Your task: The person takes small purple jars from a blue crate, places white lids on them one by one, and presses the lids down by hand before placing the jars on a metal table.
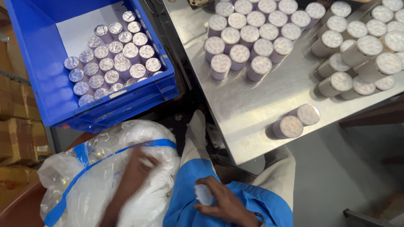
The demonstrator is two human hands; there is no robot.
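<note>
My left hand (pixel 139 168) reaches into a large clear plastic bag (pixel 97 180) with a blue stripe, full of white pieces; the fingers are blurred and partly buried in the contents. My right hand (pixel 223 204) rests on my lap over a blue apron (pixel 189 176) and holds a small white cap (pixel 203 194) between its fingers. Just ahead, two sealed white jars (pixel 296 121) stand near the front edge of the steel table (pixel 248 113).
Many sealed jars crowd the back of the table (pixel 252 33) and its right side (pixel 362 54). A blue crate (pixel 50 84) at the left holds several foil-topped jars (pixel 113 59). Cardboard boxes (pixel 17 134) stand at the far left.
</note>
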